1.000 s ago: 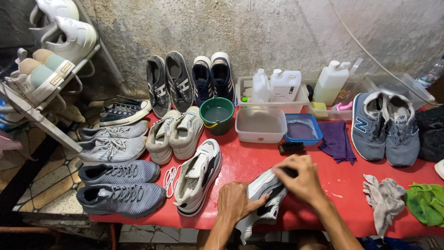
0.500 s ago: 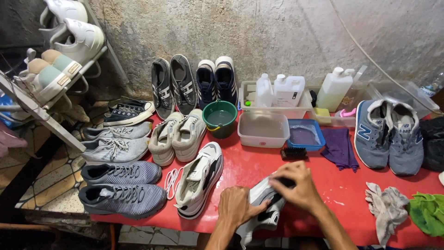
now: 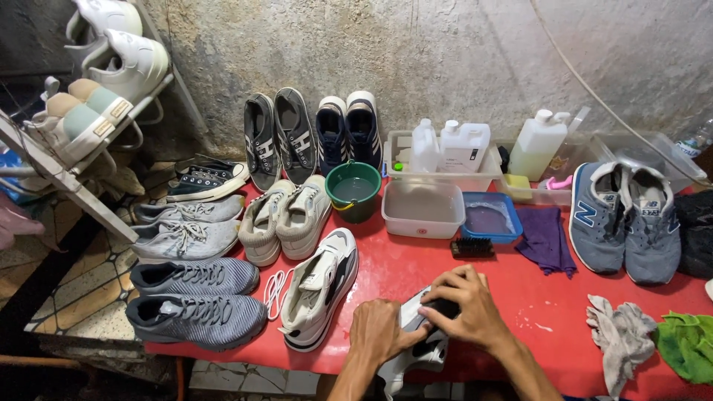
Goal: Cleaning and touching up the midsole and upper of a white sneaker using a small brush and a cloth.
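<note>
Place: shoe-cleaning workshop
Evidence: many sneakers on a red table (image 3: 416,271), drying rack (image 3: 70,182), detergent jugs (image 3: 464,146), brush (image 3: 472,248)

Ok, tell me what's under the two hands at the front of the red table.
A white and grey sneaker lies on the red table. The left hand presses its side; the right hand covers its top. The covered upper can't be seen.

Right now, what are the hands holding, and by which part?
Both hold one white-and-grey sneaker lying on the red table. The left hand grips its side; the right hand lies over the top, fingers curled toward the opening.
</note>
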